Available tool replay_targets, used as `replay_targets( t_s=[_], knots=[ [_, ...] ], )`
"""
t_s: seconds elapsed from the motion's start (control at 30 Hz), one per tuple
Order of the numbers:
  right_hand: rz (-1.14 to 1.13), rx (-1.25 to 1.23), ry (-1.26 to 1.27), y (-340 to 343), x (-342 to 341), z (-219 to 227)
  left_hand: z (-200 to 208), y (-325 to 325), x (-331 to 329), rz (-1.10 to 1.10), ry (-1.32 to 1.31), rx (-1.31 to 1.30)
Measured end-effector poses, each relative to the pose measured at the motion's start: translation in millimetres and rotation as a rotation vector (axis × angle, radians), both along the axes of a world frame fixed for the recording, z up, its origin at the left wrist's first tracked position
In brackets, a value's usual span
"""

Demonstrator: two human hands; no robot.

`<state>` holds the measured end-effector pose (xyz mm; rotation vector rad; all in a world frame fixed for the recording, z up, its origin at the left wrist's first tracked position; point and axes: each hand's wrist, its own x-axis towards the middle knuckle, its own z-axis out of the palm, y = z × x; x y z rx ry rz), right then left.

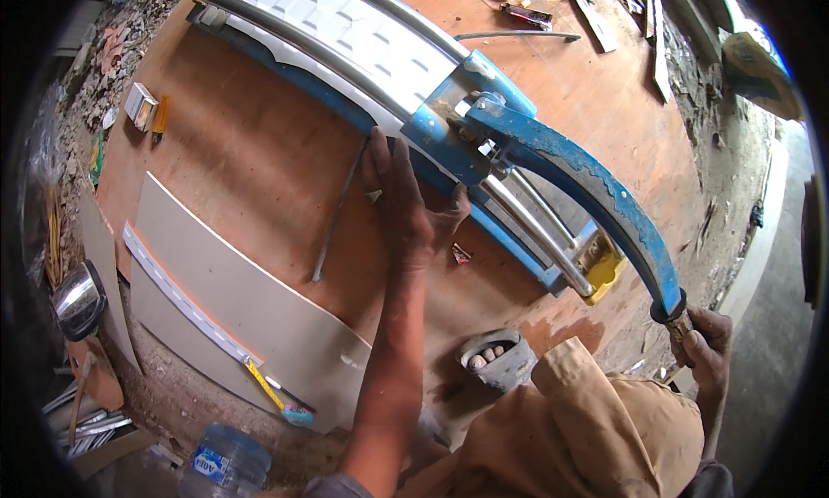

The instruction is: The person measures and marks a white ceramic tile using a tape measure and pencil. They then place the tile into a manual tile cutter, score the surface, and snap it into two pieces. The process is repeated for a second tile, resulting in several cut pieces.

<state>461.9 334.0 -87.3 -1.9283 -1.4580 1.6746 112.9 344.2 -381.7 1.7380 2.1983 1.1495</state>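
Observation:
A blue manual tile cutter [561, 166] with steel rails lies slantwise across the board. On its bed, beneath the rails, is a white tile [363, 23] with a raised brick-like pattern. My right hand [706, 343] is wrapped round the grip at the end of the cutter's long blue lever. At the near side of the cutter, close to its sliding carriage, my left hand [413, 204] rests with fingers and thumb stretched apart. Its fingertips meet the cutter's edge; whether they press on the tile is hard to see.
Grey tile pieces [224, 256] lie at the left, with a white straight strip [186, 295] and a yellow tape measure [268, 386] on them. A thin rod [341, 209] is beside my left hand. A water bottle [224, 459] is at the bottom. Offcuts [594, 22] lie far right.

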Motion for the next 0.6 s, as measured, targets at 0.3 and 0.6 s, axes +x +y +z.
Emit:
replay_targets(
  t_s=[0.3, 0.6],
  knots=[
    [0.006, -0.016, 0.014, 0.7, 2.1, -0.4, -2.5, -2.0, -1.5, -0.01, 0.014, 0.032],
    [0.008, 0.005, 0.011, -1.2, 1.3, -2.5, -3.9, -2.0, -0.9, -0.027, 0.005, 0.029]
  ],
)
